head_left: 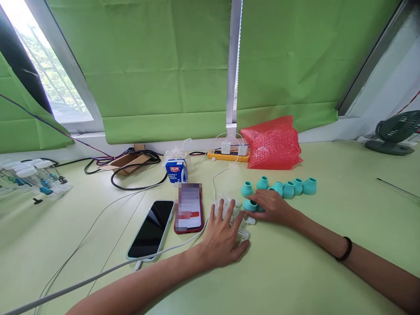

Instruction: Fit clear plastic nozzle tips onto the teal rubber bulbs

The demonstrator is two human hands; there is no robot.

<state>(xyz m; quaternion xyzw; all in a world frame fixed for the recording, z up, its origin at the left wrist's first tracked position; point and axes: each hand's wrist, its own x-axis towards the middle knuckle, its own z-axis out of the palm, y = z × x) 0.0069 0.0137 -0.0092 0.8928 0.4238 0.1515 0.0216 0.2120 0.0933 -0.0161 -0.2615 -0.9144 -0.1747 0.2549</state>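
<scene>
My left hand (225,238) lies palm down with its fingers spread over a small heap of clear and white plastic parts (243,232), partly hiding them. To its right, my right hand (271,206) has its thumb and fingers closed around a small teal cup-like piece (250,204) on the table. Part of that piece is covered by the fingers. Just behind this hand, several more teal pieces (309,186) of the same narrow-necked shape stand in a loose row. A single teal piece (246,188) sits nearest the fingertips.
Left of my hands lie a dark-screened phone (152,229) and a red-cased phone (189,208). A white cable (170,249) crosses my left forearm. Behind are a blue milk carton (176,170), an orange power strip (215,155) and a red bubble-wrap bag (274,144). A fan (393,133) stands far right.
</scene>
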